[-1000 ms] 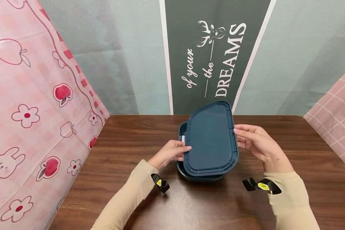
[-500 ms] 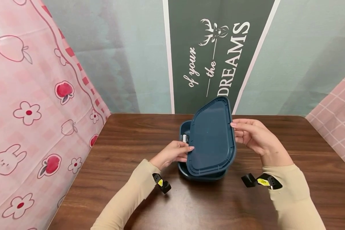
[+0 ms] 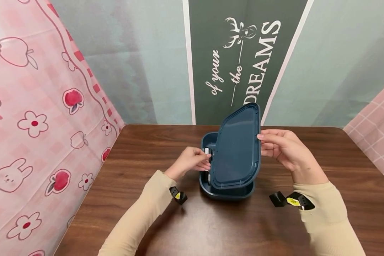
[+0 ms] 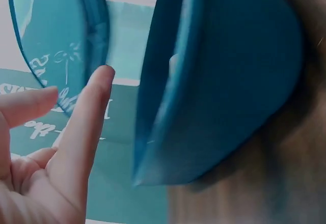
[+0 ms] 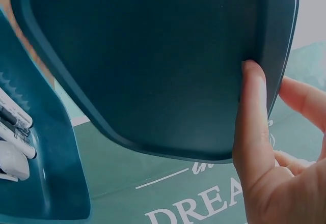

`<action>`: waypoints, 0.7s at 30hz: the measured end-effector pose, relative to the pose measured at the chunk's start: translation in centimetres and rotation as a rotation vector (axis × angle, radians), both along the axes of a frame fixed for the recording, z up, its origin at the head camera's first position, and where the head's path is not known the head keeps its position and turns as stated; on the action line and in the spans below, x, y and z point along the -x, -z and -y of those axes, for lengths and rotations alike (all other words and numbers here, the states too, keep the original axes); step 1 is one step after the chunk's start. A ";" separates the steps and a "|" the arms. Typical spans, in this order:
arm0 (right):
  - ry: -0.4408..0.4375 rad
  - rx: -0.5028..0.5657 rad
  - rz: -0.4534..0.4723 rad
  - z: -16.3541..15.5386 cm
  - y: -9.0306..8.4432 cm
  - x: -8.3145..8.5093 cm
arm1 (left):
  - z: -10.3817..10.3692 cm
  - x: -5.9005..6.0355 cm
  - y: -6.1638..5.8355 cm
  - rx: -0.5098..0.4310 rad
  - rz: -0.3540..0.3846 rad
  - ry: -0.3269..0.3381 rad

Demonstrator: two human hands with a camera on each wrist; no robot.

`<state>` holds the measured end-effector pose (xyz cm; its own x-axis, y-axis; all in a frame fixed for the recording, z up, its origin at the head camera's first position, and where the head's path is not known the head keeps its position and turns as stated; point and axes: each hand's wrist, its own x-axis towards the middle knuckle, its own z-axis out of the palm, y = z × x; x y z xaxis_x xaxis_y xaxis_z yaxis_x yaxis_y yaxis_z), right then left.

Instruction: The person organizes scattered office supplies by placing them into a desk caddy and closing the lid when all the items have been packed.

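A dark blue lid (image 3: 237, 149) stands steeply tilted over a matching blue storage box (image 3: 230, 195) on the table. My right hand (image 3: 283, 151) pinches the lid's right edge, the thumb on one face and the fingers on the other (image 5: 253, 132). At the lid's left edge is my left hand (image 3: 192, 160), above the box's left rim. In the left wrist view its thumb and index finger are spread apart, with the index fingertip right by the lid's edge (image 4: 97, 25). Inside the box lie white marker pens (image 5: 15, 113) and a rounded white item (image 5: 12, 160).
The box stands on a dark wooden table (image 3: 147, 149) near its back edge. Behind hangs a green curtain (image 3: 211, 21) with white lettering, and a pink patterned cloth (image 3: 51, 135) hangs on the left.
The lid has swung steeper, and its left edge has shifted right, baring more of the box and its contents. My left hand has let go of the lid's edge and risen slightly.
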<state>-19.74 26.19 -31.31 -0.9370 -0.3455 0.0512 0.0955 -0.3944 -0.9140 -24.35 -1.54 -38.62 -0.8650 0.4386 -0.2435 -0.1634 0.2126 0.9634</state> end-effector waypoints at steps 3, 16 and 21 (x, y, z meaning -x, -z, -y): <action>0.038 -0.054 0.014 0.1 -0.2 0.0 | -0.6 0.5 -1.5 0.005 -0.042 -0.014; 0.092 -0.302 -0.011 1.4 -0.2 0.3 | -7.9 2.0 -9.8 -0.106 -0.115 0.020; 0.081 -0.318 -0.028 1.8 -0.2 0.1 | -9.1 2.1 -10.4 -0.076 -0.153 0.000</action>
<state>-19.88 24.41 -31.14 -0.9619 -0.2726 -0.0209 0.0483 -0.0943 -0.9944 -26.46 7.60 -28.17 -0.8893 0.4510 -0.0755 -0.0139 0.1383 0.9903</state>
